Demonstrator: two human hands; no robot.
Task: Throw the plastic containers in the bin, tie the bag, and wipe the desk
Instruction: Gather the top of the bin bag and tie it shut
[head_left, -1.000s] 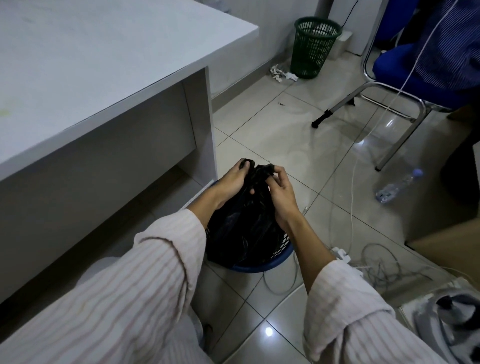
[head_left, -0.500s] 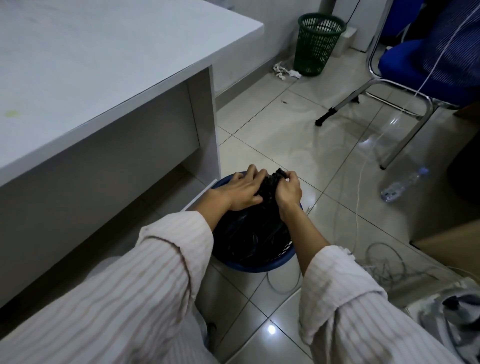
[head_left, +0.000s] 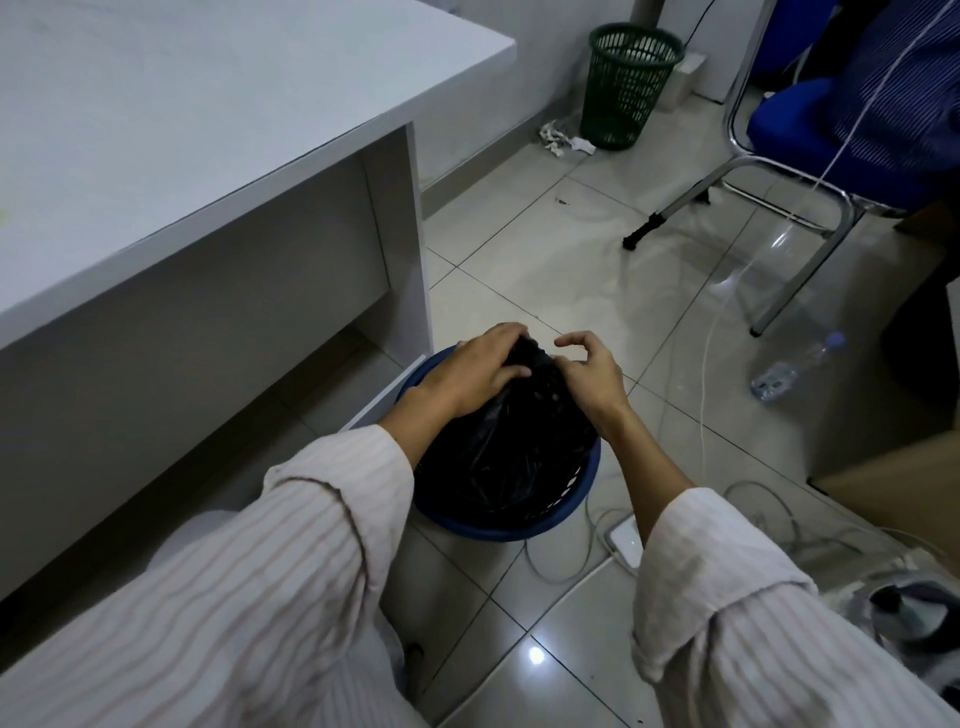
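Note:
A black plastic bag (head_left: 506, 447) sits in a round blue bin (head_left: 519, 527) on the tiled floor beside the white desk (head_left: 208, 135). My left hand (head_left: 470, 371) lies over the bag's gathered top, fingers curled round the bunched plastic. My right hand (head_left: 589, 371) is at the right of the bunch; its thumb and lower fingers pinch the plastic while the index finger is lifted and bent. The bag's contents are hidden.
A green mesh bin (head_left: 626, 85) stands by the wall with paper scraps (head_left: 563, 143) beside it. A blue chair (head_left: 810, 140) on a metal frame is at right. A plastic bottle (head_left: 795, 366), cables (head_left: 701, 395) and a white power strip (head_left: 626, 540) lie on the floor.
The bag's top has gone from held up above the bin to pushed low into it. My hands came down with it, and my right index finger has lifted off the plastic.

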